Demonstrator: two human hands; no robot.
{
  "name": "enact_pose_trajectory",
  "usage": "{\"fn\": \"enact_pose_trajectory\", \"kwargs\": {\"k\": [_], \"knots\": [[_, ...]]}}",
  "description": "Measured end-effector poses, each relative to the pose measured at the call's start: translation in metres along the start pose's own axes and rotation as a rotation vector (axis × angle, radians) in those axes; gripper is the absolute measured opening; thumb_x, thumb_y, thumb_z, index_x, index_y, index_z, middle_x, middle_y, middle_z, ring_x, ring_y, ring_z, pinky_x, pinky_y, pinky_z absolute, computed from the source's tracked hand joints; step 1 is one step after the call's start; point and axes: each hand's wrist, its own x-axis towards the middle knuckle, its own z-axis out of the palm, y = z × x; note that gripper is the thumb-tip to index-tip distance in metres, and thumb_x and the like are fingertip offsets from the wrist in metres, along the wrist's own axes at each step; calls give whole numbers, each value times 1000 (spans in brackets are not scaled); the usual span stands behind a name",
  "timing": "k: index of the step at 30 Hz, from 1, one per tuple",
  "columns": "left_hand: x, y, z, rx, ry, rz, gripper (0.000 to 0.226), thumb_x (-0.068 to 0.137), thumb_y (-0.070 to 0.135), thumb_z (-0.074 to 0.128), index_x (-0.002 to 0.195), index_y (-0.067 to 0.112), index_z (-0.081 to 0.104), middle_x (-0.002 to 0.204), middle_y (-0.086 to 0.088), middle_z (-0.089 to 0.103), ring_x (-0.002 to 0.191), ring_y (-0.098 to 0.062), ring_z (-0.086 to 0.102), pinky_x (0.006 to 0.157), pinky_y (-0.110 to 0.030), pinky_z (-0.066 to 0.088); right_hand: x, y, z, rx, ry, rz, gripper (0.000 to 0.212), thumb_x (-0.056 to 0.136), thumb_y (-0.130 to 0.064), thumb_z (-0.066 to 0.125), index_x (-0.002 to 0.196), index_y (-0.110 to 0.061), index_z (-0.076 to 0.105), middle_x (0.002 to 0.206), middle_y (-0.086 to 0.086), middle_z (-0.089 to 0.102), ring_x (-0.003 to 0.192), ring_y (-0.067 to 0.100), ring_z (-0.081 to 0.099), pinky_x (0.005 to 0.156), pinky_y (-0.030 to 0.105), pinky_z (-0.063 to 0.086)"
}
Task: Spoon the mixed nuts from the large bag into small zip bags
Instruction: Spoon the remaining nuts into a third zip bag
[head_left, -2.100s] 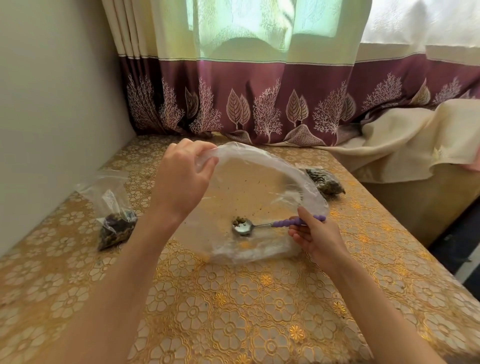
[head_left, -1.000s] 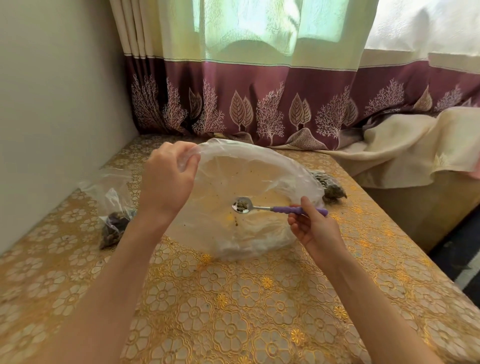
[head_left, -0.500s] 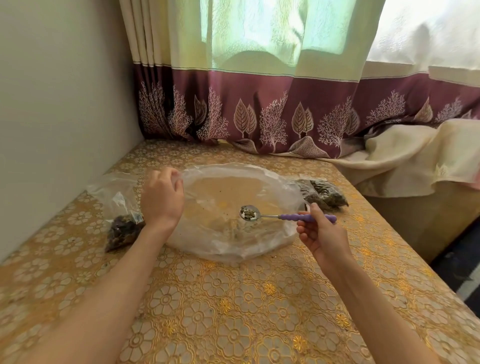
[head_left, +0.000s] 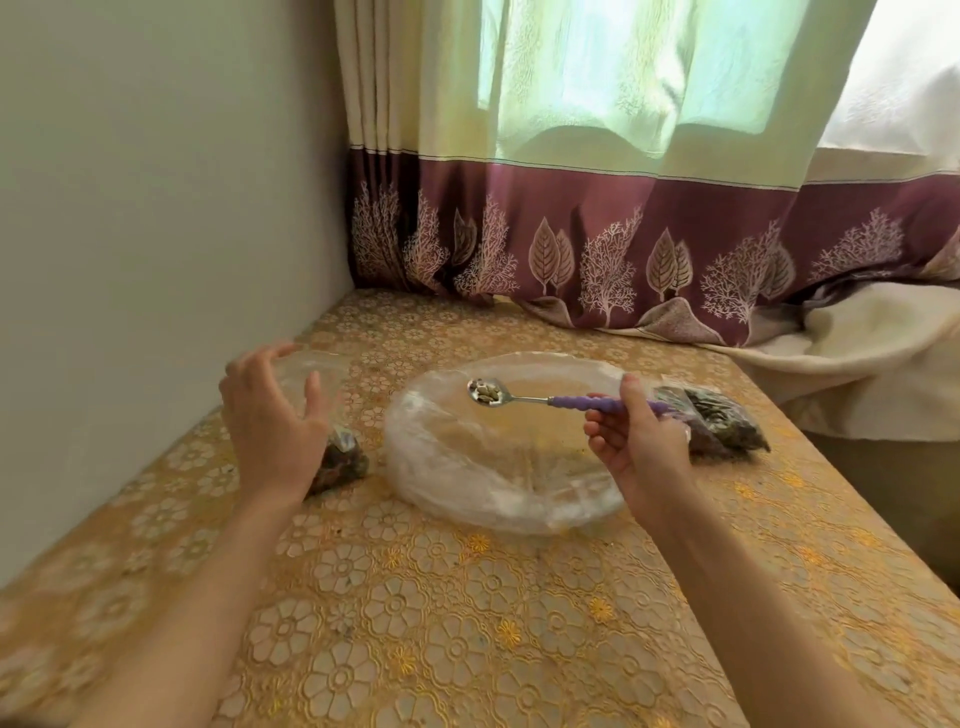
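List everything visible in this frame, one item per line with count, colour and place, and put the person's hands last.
large bag: 1, clear plastic, nearly empty, lying mid-table
spoon: 1, metal bowl with purple handle, held over the large bag, nuts in its bowl
small zip bag: 1, clear with dark nuts, left of the large bag by the wall
filled small bag: 1, clear with dark nuts, right of the large bag
tablecloth: 1, gold floral lace, covering the table
curtain: 1, pale green top, maroon leaf-print band, behind the table
cream cloth: 1, off-white, draped far right
wall: 1, pale, left side
left hand: 1, fingers spread, at the small zip bag
right hand: 1, gripping the spoon handle
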Motion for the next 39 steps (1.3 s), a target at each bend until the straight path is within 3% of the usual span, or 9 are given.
{"fn": "enact_pose_trajectory", "kwargs": {"k": [5,8,11,14,20,28,32,36,39], "knots": [[-12,-35,-6,-167,-241,-408,75,81,54,58,138,16,29,138,-7,38,119,-21,44,98,-37,40,14,8,40,-2,-132,30,44,98,-36,46,74,-3,63,79,15,73,54,10,60,47,17,49],[-14,-42,-10,-252,-334,-521,93,69,67,55,142,19,22,144,-5,37,112,-13,46,91,-31,37,22,11,63,0,-223,45,46,99,-36,43,75,-3,63,89,19,73,56,9,61,49,17,50],[-16,-45,-11,-225,-511,-484,96,69,66,58,145,24,17,141,-4,44,110,-11,46,92,-33,36,32,13,86,2,-275,49,44,99,-34,44,72,-5,63,87,15,74,57,9,62,51,17,51],[-18,-51,-7,-181,-604,-449,87,76,51,66,144,27,19,140,-2,47,122,-19,46,101,-39,32,39,14,108,-16,-307,40,41,99,-31,46,71,-5,62,78,10,74,56,8,62,51,17,51],[-17,-59,-12,-317,-618,-403,86,74,27,77,140,34,22,126,13,44,110,-7,42,95,-28,30,42,22,135,-52,-373,57,40,100,-28,45,75,-3,64,83,12,75,59,8,63,56,17,53],[-17,-54,-14,-372,-647,-362,86,72,17,78,135,37,24,124,2,52,118,-16,50,105,-47,37,38,19,137,-165,-546,52,32,99,-29,47,82,-6,62,87,10,75,65,10,65,60,18,54],[-18,-53,-15,-405,-647,-371,92,69,18,81,138,37,23,127,1,49,120,-15,48,105,-44,36,36,12,131,-274,-651,61,26,99,-26,45,98,-6,60,89,7,75,68,11,64,64,20,53],[-18,-49,-17,-479,-642,-391,99,58,39,79,141,31,25,131,0,47,117,-15,51,99,-38,42,31,9,126,-272,-648,-11,22,99,-20,45,97,-6,61,99,14,73,70,14,62,64,22,50],[-17,-46,-19,-514,-614,-406,89,63,45,72,140,27,31,130,0,50,115,-14,52,89,-27,44,26,7,124,-238,-634,-48,22,99,-19,45,96,-5,62,100,16,72,71,16,61,66,24,49]]}}
